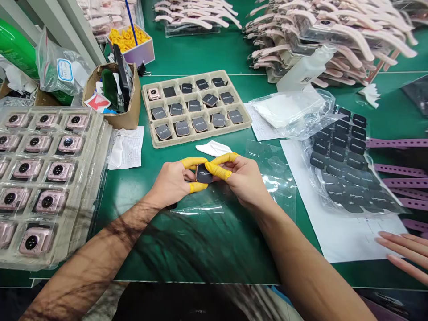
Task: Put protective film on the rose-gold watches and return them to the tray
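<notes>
Between my two hands, over the green table, is a small smartwatch body (203,174) with a black printed film on its face. My left hand (179,178) pinches its left side with thumb and finger, both in yellow finger cots. My right hand (239,176) grips the upper right edge, its cot-covered thumb lying on the film. A pulp tray (200,139) beyond them carries several film-covered watch bodies and one pink one (154,93). Just past my fingers lies a white cloth (214,147). Clear plastic sheets (200,207) lie beneath and beside my hands.
Stacked trays of pink watch bodies (48,201) stand at left, near a cardboard box (132,100). At right are a bag of black films (337,154), white paper (321,223), purple straps (401,142) and another person's hand (406,252). A white bottle (304,71) stands farther back.
</notes>
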`<act>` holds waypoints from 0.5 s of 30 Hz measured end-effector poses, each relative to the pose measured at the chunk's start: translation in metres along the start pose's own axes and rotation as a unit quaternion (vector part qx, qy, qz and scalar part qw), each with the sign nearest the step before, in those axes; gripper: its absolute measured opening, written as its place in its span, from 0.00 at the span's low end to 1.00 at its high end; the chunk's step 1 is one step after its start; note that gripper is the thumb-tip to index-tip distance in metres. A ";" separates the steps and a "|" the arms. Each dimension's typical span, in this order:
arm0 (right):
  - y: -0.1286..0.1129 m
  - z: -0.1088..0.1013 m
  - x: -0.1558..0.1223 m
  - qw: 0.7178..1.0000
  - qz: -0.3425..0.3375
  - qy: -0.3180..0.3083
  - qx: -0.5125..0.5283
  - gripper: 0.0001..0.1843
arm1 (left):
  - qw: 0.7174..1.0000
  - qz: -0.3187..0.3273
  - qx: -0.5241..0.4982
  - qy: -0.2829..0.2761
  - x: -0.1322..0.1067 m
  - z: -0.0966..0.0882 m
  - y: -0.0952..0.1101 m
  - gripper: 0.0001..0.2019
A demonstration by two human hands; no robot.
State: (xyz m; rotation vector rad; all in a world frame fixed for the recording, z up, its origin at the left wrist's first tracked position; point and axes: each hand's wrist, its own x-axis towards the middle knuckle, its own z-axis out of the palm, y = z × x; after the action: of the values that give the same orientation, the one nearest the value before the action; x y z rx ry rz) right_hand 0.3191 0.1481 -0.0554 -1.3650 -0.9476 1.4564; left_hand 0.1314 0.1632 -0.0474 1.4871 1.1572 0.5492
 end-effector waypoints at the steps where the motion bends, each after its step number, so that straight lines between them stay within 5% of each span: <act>1: 0.000 0.000 0.000 1.000 0.000 0.001 -0.001 0.19 | 1.000 0.000 0.002 0.001 0.000 0.000 0.000 0.30; 9: 0.003 0.005 -0.001 0.999 -0.024 0.020 -0.029 0.22 | 1.000 0.001 0.016 0.012 -0.001 0.001 0.000 0.27; 15: -0.003 -0.004 0.003 0.966 -0.136 0.214 -0.055 0.18 | 0.994 -0.029 -0.098 0.029 0.002 0.003 -0.001 0.30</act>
State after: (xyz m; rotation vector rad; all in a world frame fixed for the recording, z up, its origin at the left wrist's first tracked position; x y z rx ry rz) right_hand 0.3235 0.1513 -0.0542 -1.4843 -0.8969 0.8663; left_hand 0.1344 0.1638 -0.0497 1.2723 1.1539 0.6504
